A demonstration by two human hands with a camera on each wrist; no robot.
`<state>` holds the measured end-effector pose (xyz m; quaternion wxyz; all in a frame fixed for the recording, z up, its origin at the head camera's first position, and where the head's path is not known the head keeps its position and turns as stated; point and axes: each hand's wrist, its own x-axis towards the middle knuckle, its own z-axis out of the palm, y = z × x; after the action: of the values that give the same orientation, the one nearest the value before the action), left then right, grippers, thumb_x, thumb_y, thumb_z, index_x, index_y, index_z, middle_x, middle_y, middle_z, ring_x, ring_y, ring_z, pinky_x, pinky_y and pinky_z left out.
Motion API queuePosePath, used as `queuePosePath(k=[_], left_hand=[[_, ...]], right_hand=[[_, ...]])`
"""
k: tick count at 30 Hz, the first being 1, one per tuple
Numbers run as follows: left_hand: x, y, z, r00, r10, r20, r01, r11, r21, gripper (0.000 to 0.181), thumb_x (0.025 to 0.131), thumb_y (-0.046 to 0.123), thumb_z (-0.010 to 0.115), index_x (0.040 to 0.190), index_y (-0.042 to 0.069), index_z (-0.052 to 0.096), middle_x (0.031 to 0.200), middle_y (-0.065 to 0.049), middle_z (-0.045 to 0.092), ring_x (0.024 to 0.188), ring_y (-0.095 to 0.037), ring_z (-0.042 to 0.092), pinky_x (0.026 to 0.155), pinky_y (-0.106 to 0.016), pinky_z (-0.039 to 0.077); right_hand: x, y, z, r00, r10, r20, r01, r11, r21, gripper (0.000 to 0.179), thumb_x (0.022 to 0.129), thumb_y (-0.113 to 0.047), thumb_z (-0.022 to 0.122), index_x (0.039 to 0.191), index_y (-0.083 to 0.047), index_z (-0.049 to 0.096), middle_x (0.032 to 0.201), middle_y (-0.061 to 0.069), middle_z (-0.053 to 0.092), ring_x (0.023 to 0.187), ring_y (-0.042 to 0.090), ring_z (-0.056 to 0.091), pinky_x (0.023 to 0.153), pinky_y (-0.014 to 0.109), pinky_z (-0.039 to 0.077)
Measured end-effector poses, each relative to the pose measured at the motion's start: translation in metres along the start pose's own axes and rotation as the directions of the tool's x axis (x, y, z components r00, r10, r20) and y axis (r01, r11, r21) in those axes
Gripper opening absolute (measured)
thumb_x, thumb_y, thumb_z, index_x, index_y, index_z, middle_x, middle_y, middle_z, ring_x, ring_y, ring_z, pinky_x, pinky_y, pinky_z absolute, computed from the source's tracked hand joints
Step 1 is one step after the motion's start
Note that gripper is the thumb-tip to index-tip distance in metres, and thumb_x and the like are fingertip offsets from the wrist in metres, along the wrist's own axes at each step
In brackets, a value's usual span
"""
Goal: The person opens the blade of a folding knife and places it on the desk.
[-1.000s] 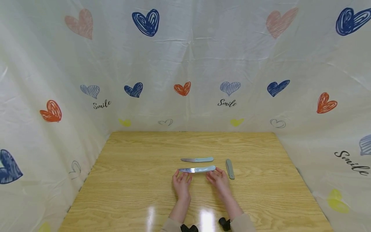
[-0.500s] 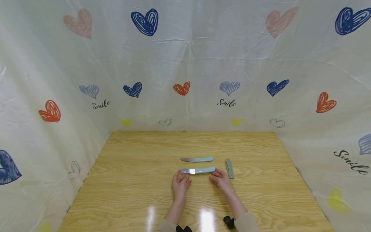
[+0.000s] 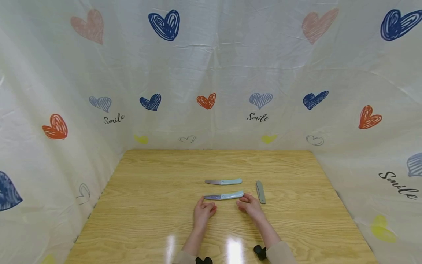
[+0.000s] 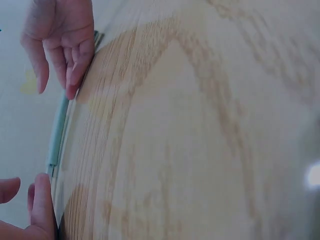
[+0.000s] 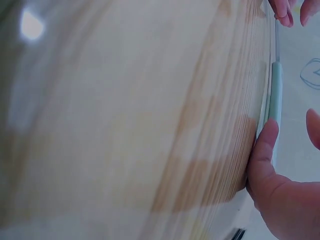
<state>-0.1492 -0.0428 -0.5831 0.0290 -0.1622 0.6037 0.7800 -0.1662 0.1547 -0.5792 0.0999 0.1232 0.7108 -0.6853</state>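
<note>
A knife [image 3: 224, 196] with a light blue handle and a bare blade lies crosswise in front of the hands in the head view, blade to the left. My left hand [image 3: 202, 214] touches the blade's tip end with its fingertips. At the handle's far end my right hand [image 3: 251, 208] rests its fingers. In the right wrist view one finger [image 5: 267, 137] touches the handle [image 5: 276, 92], while another digit stands apart. Behind lies a second blue-handled knife [image 3: 224, 182], nearly parallel. To the right is a grey folded knife [image 3: 261, 192], lying roughly lengthwise.
The wooden table [image 3: 148, 176] carries the knives. A pale curtain [image 3: 211, 66] with printed hearts surrounds its back and sides. Black wrist devices [image 3: 259, 252] show by the sleeves at the front edge of the view.
The nearer knife has moved slightly toward the person, widening its gap from the other blue-handled knife. My left hand has shifted a little left; my right hand has slid toward the handle's end.
</note>
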Motion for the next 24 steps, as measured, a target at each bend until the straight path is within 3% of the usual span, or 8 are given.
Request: queuePosePath(k=[3,7,11,19,24], left_hand=[[-0.005,0.011,-0.003,0.999,-0.022,0.04,0.021,0.999,0.026,0.073,0.089,-0.008,0.06,0.144,-0.021,0.015,0.089,-0.016,0.065,0.081,-0.021,0.068,0.079,-0.034,0.061],[-0.002,0.012,-0.006,0.996,-0.037,0.076,0.032,0.997,0.065,0.075,0.089,-0.007,0.062,0.144,-0.022,0.014,0.087,-0.015,0.065,0.079,-0.019,0.068,0.076,-0.033,0.061],[0.009,0.002,-0.01,0.994,-0.044,0.095,0.035,0.994,0.1,0.079,0.088,-0.005,0.065,0.145,-0.02,0.013,0.085,-0.01,0.065,0.075,-0.015,0.067,0.074,-0.03,0.061],[0.008,0.007,-0.011,0.992,-0.057,0.11,0.035,0.981,0.19,0.083,0.087,0.0,0.068,0.146,-0.019,0.013,0.088,-0.017,0.067,0.073,-0.014,0.067,0.071,-0.028,0.061],[0.009,0.008,-0.009,0.992,-0.072,0.1,0.052,0.98,0.192,0.084,0.087,-0.001,0.069,0.146,-0.019,0.012,0.087,-0.015,0.067,0.071,-0.013,0.066,0.07,-0.027,0.061]], right_hand=[[-0.001,0.0,0.0,1.0,-0.003,0.007,0.003,1.0,-0.012,0.062,0.089,0.001,0.066,0.138,0.02,0.034,0.111,0.022,0.054,0.082,0.009,0.058,0.074,0.025,0.056],[-0.003,-0.002,0.001,1.0,-0.007,0.016,0.008,0.998,-0.056,0.067,0.087,-0.001,0.067,0.14,0.02,0.031,0.106,0.017,0.056,0.08,0.01,0.059,0.073,0.026,0.056],[-0.003,-0.003,0.002,1.0,0.005,0.03,-0.002,0.995,-0.103,0.071,0.088,-0.001,0.067,0.142,0.019,0.028,0.104,0.016,0.057,0.08,0.013,0.061,0.071,0.028,0.057],[0.0,-0.001,0.0,0.998,-0.001,0.059,0.01,0.987,-0.158,0.072,0.088,0.0,0.067,0.144,0.019,0.025,0.105,0.017,0.057,0.078,0.015,0.059,0.069,0.031,0.058],[0.001,-0.001,-0.001,0.997,-0.011,0.073,0.023,0.986,-0.163,0.073,0.088,0.001,0.066,0.144,0.02,0.023,0.102,0.017,0.056,0.078,0.016,0.059,0.068,0.03,0.057]])
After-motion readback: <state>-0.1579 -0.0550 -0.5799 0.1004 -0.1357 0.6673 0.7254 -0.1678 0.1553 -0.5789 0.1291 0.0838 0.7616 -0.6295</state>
